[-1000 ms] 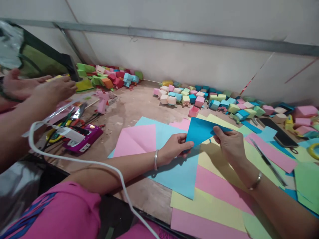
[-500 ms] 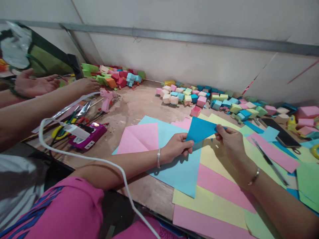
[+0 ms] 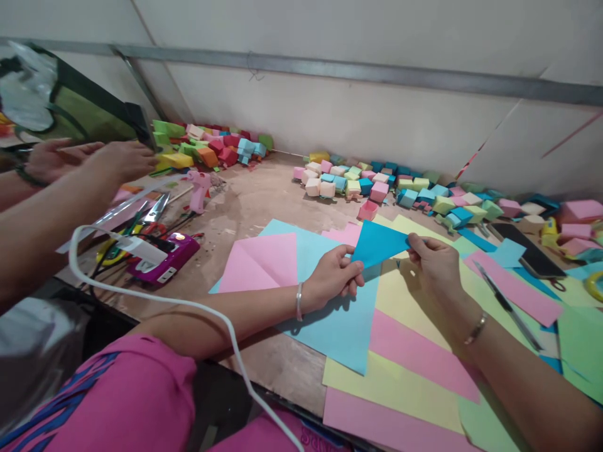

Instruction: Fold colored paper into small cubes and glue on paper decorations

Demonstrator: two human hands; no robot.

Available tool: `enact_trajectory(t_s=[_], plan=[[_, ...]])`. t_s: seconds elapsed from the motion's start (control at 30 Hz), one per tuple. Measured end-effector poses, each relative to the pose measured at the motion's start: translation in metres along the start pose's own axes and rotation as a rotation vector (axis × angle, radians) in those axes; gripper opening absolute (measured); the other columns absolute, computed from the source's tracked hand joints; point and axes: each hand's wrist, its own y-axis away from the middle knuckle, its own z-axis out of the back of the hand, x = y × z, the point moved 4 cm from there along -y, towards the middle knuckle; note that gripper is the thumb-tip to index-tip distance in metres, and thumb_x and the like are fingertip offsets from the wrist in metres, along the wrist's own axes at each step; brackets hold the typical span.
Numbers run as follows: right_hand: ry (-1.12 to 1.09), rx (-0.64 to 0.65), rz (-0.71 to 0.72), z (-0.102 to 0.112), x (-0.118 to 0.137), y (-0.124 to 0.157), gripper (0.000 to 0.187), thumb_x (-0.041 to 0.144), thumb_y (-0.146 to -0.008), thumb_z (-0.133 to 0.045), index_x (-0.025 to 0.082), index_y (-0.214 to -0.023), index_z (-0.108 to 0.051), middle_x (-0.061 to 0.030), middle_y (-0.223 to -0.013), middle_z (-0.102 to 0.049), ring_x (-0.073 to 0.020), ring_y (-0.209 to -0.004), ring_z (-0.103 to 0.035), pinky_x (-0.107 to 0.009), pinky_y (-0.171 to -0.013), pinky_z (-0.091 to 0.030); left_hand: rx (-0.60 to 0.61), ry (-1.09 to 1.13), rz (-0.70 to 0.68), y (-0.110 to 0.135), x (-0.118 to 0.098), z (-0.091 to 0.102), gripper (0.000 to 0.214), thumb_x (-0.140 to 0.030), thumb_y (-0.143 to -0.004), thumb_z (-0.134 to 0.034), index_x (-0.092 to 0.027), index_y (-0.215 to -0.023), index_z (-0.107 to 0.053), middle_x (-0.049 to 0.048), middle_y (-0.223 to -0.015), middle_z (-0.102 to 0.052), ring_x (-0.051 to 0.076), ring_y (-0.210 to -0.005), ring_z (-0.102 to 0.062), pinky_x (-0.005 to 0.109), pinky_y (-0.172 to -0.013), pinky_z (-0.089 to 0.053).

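A blue paper folded into a triangle [image 3: 378, 244] is held just above the sheets on the table. My left hand [image 3: 335, 276] pinches its lower left corner, fingers closed. My right hand [image 3: 431, 263] pinches its right tip, fingers closed too. Below them lie loose sheets: a light blue sheet [image 3: 336, 320], a creased pink sheet [image 3: 261, 263], and yellow paper [image 3: 405, 295].
Several small folded paper cubes [image 3: 372, 185] line the wall, with another pile [image 3: 211, 147] at the back left. A pink glue gun [image 3: 198, 188], scissors [image 3: 157, 210], a purple device [image 3: 162, 260] and a white cable [image 3: 188, 304] lie left. A co-worker's hands [image 3: 94, 163] work there. A phone [image 3: 527, 248] and pen [image 3: 506, 304] lie right.
The blue triangle has become smaller between my hands and sits a little lower. The co-worker's hands shifted about at the left.
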Motion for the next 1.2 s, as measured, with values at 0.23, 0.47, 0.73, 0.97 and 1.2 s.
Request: enact_trajectory(t_s=[0.23,0.47,0.73,0.97,1.2], plan=[[-0.043,-0.063,-0.004,0.007,0.0,-0.007,0.038,0.047,-0.056,-0.084,0.015,-0.067,-0.067,0.0016,-0.052,-0.055,-0.007,-0.044,-0.043,-0.02,-0.037,-0.033,-0.036,-0.002,-0.042,0.001,-0.001,0.001,0.027,-0.024,-0.085,-0.057,-0.018,-0.107,-0.044,-0.006,-0.058,-0.061,0.006,-0.037,-0.052,0.014,-0.034,-0.033],[-0.208,0.132,-0.162,0.009,-0.002,-0.014,0.045,0.043,-0.051,-0.089,0.019,-0.059,-0.052,0.0073,-0.05,-0.042,-0.0035,-0.042,-0.036,-0.016,-0.035,-0.029,-0.018,0.038,-0.047,0.001,0.001,0.004,0.024,-0.038,-0.091,-0.049,-0.017,-0.102,-0.047,-0.003,-0.057,-0.061,0.007,-0.039,-0.053,0.014,-0.034,-0.03],[-0.067,0.382,-0.296,-0.013,-0.011,0.01,0.041,0.044,-0.053,-0.087,0.015,-0.066,-0.062,0.0054,-0.046,-0.047,-0.0055,-0.039,-0.04,-0.017,-0.035,-0.024,-0.008,0.047,-0.046,-0.002,0.005,0.005,0.037,-0.056,-0.087,-0.051,-0.019,-0.09,-0.048,-0.0045,-0.056,-0.057,0.008,-0.039,-0.053,0.015,-0.034,-0.031],[-0.054,0.407,-0.288,-0.013,-0.011,0.01,0.037,0.041,-0.054,-0.086,0.013,-0.068,-0.067,0.0033,-0.046,-0.051,-0.006,-0.04,-0.043,-0.018,-0.037,-0.029,0.032,0.051,-0.036,0.001,0.003,0.003,0.053,-0.068,-0.084,-0.045,-0.018,-0.1,-0.052,-0.0025,-0.06,-0.059,0.011,-0.043,-0.058,0.018,-0.035,-0.036],[-0.073,0.283,-0.194,-0.01,-0.008,0.008,0.037,0.046,-0.06,-0.083,0.015,-0.066,-0.064,0.0042,-0.048,-0.051,-0.005,-0.041,-0.04,-0.018,-0.037,-0.028,0.028,0.034,-0.036,0.0,0.002,0.004,0.052,-0.067,-0.083,-0.047,-0.017,-0.098,-0.051,-0.0063,-0.058,-0.048,0.01,-0.042,-0.055,0.02,-0.037,-0.043]])
